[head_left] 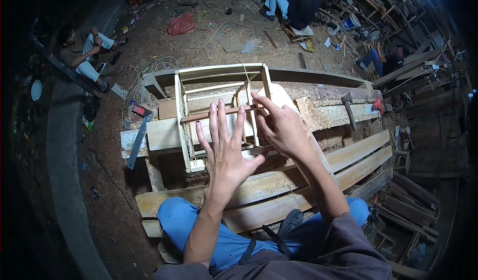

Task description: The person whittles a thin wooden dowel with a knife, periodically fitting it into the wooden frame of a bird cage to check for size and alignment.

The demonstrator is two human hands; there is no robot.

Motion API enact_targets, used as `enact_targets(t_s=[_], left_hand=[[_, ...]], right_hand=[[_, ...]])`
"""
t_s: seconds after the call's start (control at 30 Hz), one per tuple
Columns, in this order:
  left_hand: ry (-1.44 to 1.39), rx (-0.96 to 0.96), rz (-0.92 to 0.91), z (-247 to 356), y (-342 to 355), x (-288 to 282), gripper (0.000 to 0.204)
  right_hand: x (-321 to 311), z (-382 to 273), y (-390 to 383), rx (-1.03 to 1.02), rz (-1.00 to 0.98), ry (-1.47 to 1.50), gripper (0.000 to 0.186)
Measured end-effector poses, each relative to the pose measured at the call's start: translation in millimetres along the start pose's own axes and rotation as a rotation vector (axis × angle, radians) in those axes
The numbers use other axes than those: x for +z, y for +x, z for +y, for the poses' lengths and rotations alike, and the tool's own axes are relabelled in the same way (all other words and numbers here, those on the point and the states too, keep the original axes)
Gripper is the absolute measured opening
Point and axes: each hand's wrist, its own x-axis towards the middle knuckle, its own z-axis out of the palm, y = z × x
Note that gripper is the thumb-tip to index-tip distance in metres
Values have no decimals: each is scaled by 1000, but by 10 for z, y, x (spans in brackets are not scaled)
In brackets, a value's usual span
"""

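Observation:
A small open frame of pale wood strips (181,98) lies on the boards in front of me. Across it runs a thin reddish-brown stick (199,116). My left hand (226,155) is open over the near part of the frame, fingers spread and pointing away, fingertips at the stick. My right hand (284,128) is at the frame's right side with its fingers bent. Its index fingertip meets a thin pale strand (247,75) coming down from the far rail, near the stick's right end. What lies between its fingers is hidden.
A handsaw (137,143) and a red-black box (141,111) rest at the left. A hammer-like tool (350,113) lies on the right boards. Slatted planks (358,153) span before my knees. Several people sit farther off; a red bag (180,24) lies on the littered ground.

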Motion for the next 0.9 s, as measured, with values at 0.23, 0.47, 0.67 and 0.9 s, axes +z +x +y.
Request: enact_targets(t_s=[0.23, 0.47, 0.67, 0.9], left_hand=[[-6, 21, 17, -14, 4, -10, 115], [-19, 21, 21, -25, 4, 5, 115], [-9, 27, 43, -9, -4, -10, 116], [-204, 173, 43, 256, -204, 94, 106]], right_hand=[[37, 58, 13, -63, 41, -31, 46], [78, 21, 0, -10, 66, 12, 48], [119, 58, -41, -28, 79, -5, 55], [-97, 15, -441, 99, 151, 451, 62]])
